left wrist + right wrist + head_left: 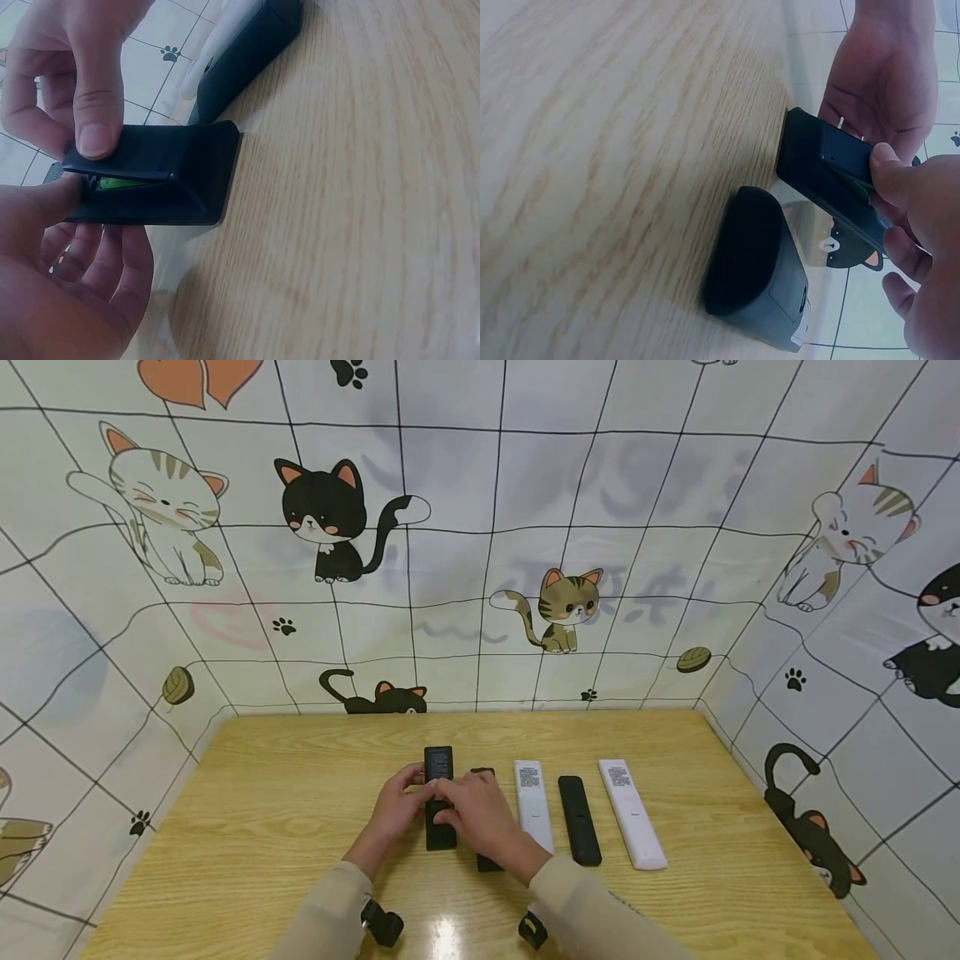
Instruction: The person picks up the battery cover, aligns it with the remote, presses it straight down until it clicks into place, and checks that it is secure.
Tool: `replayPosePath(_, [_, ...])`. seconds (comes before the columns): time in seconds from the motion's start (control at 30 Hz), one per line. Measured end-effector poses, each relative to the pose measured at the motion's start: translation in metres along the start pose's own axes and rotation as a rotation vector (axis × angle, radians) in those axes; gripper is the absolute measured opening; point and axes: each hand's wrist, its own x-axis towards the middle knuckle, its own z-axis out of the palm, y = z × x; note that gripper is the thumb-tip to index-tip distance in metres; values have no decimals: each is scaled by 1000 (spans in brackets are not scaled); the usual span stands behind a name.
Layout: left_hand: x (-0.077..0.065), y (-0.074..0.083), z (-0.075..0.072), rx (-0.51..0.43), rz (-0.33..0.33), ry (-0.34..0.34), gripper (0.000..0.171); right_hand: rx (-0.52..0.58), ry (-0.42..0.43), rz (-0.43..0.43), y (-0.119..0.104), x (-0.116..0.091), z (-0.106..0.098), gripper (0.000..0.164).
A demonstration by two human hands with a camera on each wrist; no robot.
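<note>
A black remote control [441, 838] lies back side up on the table, between both hands. Its battery cover [142, 146] is tilted up along one edge, and a green battery [120, 183] shows in the gap. My left hand [394, 810] holds the remote, thumb at the side of the compartment and fingers along the far side. With the thumb on top, my right hand [483, 814] pinches the lifted cover. The remote's end touches the wood in both wrist views. Part of the remote is hidden behind the fingers.
Under my right hand lies a second dark remote [487, 863], partly covered. Farther right are a white remote [529, 789], a black remote [579, 818] and another white remote [633, 818]. Cat-patterned cloth [465, 568] surrounds the wooden table [270, 793].
</note>
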Motion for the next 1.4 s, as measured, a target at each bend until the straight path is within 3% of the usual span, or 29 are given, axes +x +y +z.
replayPosePath(0.23, [-2, 1, -1, -2, 16, -10, 38, 16, 33, 4, 0, 0, 2, 28])
replayPosePath(1.07, [-4, 1, -1, 20, 24, 1, 38, -33, -22, 70, -1, 1, 2, 33])
replayPosePath(1.4, [-3, 1, -1, 23, 25, -1, 40, 158, -113, 309, 3, 8, -14, 54])
